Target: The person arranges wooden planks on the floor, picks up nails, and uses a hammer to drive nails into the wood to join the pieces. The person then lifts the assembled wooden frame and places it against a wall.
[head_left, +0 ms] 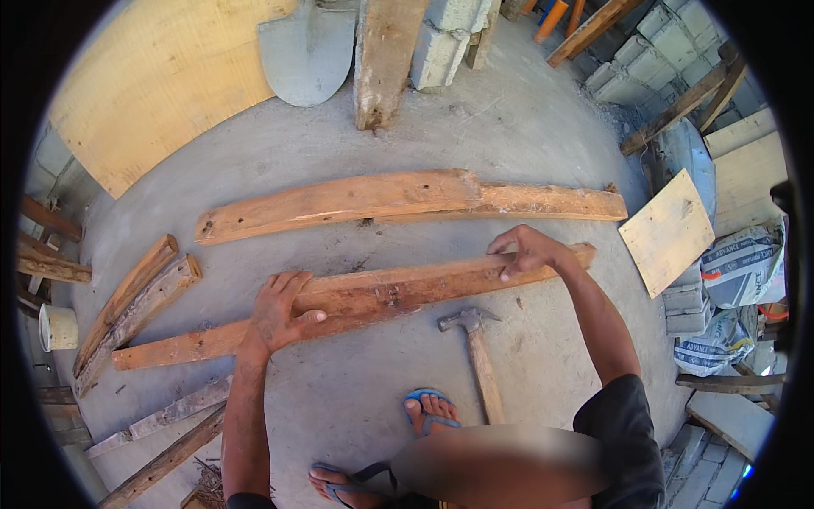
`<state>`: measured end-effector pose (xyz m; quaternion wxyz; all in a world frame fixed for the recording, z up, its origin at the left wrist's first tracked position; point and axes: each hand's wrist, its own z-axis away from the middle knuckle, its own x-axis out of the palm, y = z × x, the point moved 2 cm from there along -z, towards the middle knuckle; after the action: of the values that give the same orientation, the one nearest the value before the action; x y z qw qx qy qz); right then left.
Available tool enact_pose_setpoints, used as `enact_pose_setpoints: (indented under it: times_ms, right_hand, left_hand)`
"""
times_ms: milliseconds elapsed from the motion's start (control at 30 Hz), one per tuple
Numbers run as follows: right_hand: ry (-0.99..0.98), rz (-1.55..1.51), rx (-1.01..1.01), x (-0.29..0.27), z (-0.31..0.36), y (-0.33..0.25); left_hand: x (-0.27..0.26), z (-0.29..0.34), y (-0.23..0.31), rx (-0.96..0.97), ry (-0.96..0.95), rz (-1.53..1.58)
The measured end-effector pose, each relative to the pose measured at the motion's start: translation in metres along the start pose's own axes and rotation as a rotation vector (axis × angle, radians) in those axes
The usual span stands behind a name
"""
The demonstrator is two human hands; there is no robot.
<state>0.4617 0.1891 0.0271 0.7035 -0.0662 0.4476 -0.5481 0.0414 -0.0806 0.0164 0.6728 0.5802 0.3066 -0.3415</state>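
Two bare hands on one long reddish-brown board (390, 294), which sits just past the head of the claw hammer (483, 365), running out to both sides of it. Left hand (273, 312), off to the left of the hammer, has its grip clamped across the board, fingers over the far edge and thumb on the near side. Right hand (536, 248), past the hammer and a bit right of it, has a lighter grip, looks like thumb and fingertips pinching the board near its end. If you're handling a stick like this, I'd keep the hands this wide so it can't swing or roll, and go fuller on that right pinch before putting any weight on it. Fingers on top of the faces, not under, and watch for splinters or leftover nails, since old timber loves both. Material-wise it's rough stuff: straight, squared, darker stains and a knotty scar mid-length. A paler length (178, 346) pokes out left of the hammer, beyond the left hand; can't tell how the two meet under the palm. Farther past the hammer lies a smoother, orange-tinted plank (331, 204). Hammer itself is dull grey metal on a plain wooden handle, lying flat on smooth grey concrete floor (356, 390).
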Motion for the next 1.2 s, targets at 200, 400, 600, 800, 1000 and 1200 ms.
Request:
enact_pose_setpoints:
  times_ms: [200,400,600,800,1000,1200]
  right_hand:
    - [0.287,0.187,-0.175,0.014,-0.016,0.002]
    - [0.452,0.602,0.006,0.075,-0.011,-0.060]
    - [0.632,0.400,-0.017,0.085,-0.028,-0.047]
    - [0.932,0.377,-0.144,0.097,0.009,-0.019]
    - [1.490,-0.296,0.328,0.156,0.068,0.041]
    - [1.097,-1.551,0.170,0.202,0.098,0.078]
  left_hand:
    - [0.014,-0.003,0.019,-0.056,-0.152,-0.268]
    - [0.013,0.010,0.032,-0.041,-0.075,-0.261]
    - [0.004,0.006,0.017,-0.111,-0.139,-0.122]
    - [-0.005,0.031,0.046,-0.002,0.104,-0.102]
    - [-0.063,0.084,0.162,0.454,0.598,0.137]
    - [-0.016,0.073,0.304,0.677,1.207,1.286]
